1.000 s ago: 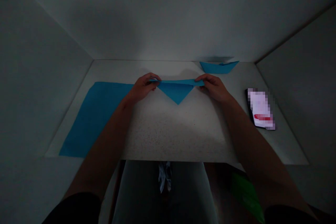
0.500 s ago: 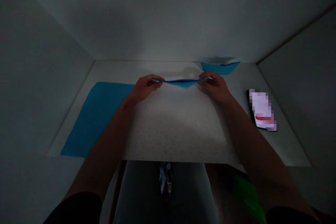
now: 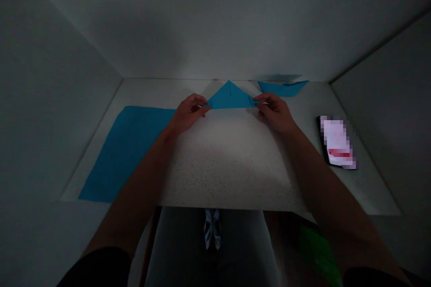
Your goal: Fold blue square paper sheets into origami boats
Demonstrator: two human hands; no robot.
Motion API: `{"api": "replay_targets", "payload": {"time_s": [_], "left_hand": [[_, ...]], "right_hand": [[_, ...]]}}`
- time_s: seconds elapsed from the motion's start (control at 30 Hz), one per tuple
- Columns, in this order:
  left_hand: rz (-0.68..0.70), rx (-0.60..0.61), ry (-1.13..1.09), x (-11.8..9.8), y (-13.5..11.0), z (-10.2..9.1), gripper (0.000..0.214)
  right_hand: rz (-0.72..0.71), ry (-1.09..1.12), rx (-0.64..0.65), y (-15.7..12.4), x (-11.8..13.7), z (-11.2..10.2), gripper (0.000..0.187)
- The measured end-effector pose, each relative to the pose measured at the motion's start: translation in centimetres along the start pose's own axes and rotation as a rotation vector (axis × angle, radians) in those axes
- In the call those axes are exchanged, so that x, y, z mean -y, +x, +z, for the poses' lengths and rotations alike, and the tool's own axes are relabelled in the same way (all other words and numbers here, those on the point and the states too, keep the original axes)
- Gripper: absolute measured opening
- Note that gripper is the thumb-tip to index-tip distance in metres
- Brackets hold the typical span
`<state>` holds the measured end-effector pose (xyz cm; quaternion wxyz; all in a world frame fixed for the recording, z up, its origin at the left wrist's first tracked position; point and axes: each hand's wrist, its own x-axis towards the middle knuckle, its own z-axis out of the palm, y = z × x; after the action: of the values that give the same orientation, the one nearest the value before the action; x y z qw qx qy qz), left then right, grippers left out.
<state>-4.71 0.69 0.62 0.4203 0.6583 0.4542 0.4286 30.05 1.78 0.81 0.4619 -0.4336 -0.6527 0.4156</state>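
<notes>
A blue folded paper shows as a flat triangle, its point away from me and a short crease running down from the tip. My left hand pinches its left corner between thumb and fingers. At the opposite corner, my right hand grips the paper the same way. Just beyond the right hand, a folded blue paper boat stands near the wall. Under my left forearm lies a larger blue paper sheet, partly hidden by the arm.
A phone with a lit, blurred screen lies on the right of the white table. Walls enclose the table at the back and both sides. Something green is below the table at the lower right.
The folded paper has turned from nearly edge-on, with its point toward me, to a broad triangle pointing away. Both hands keep hold of its corners.
</notes>
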Motion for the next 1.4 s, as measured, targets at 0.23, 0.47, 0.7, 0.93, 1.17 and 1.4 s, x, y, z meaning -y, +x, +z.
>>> {"api": "replay_targets", "payload": {"time_s": [0.23,0.47,0.7,0.93,1.17,1.4], "left_hand": [[-0.054,-0.086,0.187,-0.9,-0.4,-0.2,0.03],[-0.016,-0.081,0.218,-1.0,-0.5,-0.1,0.031],[0.016,-0.059,0.249,-1.3,-0.8,0.1,0.038],[0.037,0.096,0.226,-1.7,-1.0,0.1,0.036],[0.034,0.203,0.223,-1.9,-1.3,0.4,0.028],[0.07,0.343,0.209,-2.7,-1.6,1.6,0.024]], "right_hand": [[0.007,-0.089,-0.022,-0.2,-0.5,-0.1,0.047],[-0.027,-0.131,-0.062,-0.2,-0.3,0.0,0.043],[-0.049,-0.123,-0.069,-0.3,0.6,0.3,0.036],[-0.058,-0.118,-0.074,-0.5,1.3,0.3,0.037],[-0.091,-0.146,-0.047,-0.7,1.2,0.4,0.033],[-0.232,-0.299,0.007,-1.2,2.7,2.2,0.028]]}}
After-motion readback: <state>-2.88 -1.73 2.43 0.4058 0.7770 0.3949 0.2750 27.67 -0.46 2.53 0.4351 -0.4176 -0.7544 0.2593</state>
